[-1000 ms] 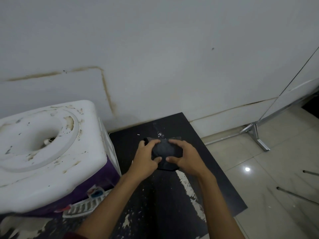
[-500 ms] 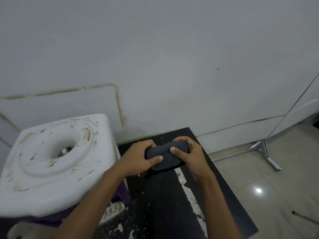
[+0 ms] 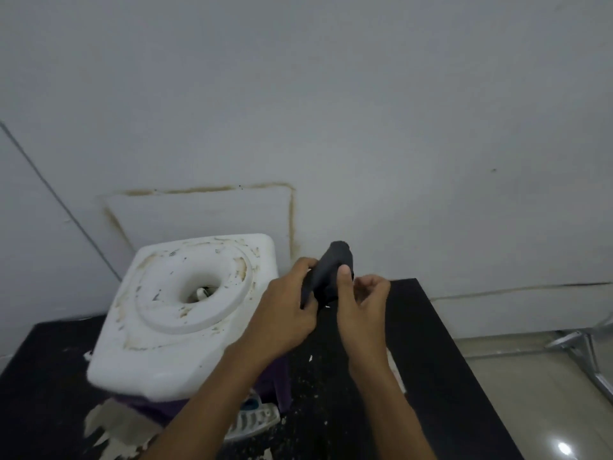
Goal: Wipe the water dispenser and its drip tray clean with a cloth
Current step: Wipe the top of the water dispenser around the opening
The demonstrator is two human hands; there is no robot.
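Observation:
The water dispenser (image 3: 179,313) stands at the left on a black table (image 3: 431,376). Its white top is stained brown around the round bottle well, and its body below is purple. Part of its white slotted drip tray (image 3: 253,421) shows under my left forearm. A dark bunched cloth (image 3: 328,273) is lifted above the table, just right of the dispenser. My left hand (image 3: 285,303) grips the cloth from the left. My right hand (image 3: 361,303) pinches it with the thumb, the other fingers curled.
A white wall with brown stain lines rises right behind the dispenser. The table's top is flaked with white patches (image 3: 112,429) near the front. A tiled floor and a metal stand leg (image 3: 590,356) lie to the right.
Both hands lifted the cloth off the table and carried it up and left toward the dispenser. The view swung left, so the dispenser now sits nearer the middle.

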